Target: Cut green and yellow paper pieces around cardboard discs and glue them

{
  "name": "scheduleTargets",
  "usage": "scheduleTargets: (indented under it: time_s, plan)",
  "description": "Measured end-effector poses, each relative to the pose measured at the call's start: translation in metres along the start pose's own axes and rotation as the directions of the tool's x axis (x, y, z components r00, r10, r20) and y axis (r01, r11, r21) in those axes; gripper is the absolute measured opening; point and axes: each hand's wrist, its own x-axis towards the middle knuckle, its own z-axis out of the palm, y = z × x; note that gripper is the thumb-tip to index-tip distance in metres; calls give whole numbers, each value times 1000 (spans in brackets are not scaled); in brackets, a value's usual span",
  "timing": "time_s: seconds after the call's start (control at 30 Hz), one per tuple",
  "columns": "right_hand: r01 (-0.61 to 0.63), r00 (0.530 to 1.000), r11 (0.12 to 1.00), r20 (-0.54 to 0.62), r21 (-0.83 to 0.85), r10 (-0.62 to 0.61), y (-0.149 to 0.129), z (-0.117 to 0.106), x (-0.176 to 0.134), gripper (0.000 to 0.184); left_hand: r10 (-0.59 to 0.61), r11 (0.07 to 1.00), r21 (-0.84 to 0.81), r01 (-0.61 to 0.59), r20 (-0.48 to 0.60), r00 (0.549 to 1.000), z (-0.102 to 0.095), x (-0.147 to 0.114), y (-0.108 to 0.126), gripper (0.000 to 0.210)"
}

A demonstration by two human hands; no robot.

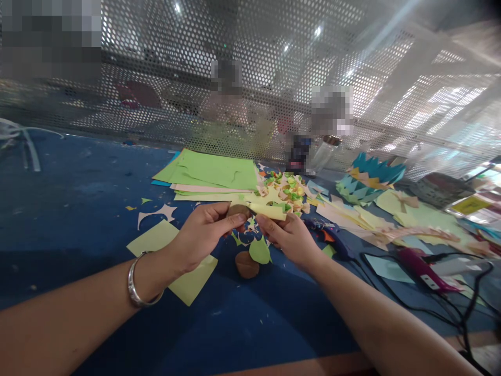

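My left hand (209, 230) pinches a small brown rounded piece (237, 210) between thumb and fingers. In my right hand (287, 236) is a pale yellow paper piece (270, 211), folded or rolled, whose left end meets the brown piece. Whether the two are joined cannot be made out. Below the hands, another brown rounded piece (247, 265) lies on the blue table beside a green rounded paper cutout (260, 251). Under my left wrist are pale yellow-green paper squares (191, 282). A dark blue glue gun (332, 236) lies right of my right hand.
Green paper sheets (219, 169) are stacked behind the hands, next to a pile of small curled paper pieces (291, 188). Further right stand a teal paper crown-like ring (368, 180) and a magenta power strip (426, 269) with black cables. A perforated metal screen (258, 68) rises behind the table.
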Motion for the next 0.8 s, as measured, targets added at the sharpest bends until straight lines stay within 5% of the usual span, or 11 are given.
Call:
scheduleTargets:
  time_s: [0.8]
  plan:
    - [30,999,998,31,-48,-28,2,-3,0,39,15,1000,14,-15,62,998,-4,1,-1,20]
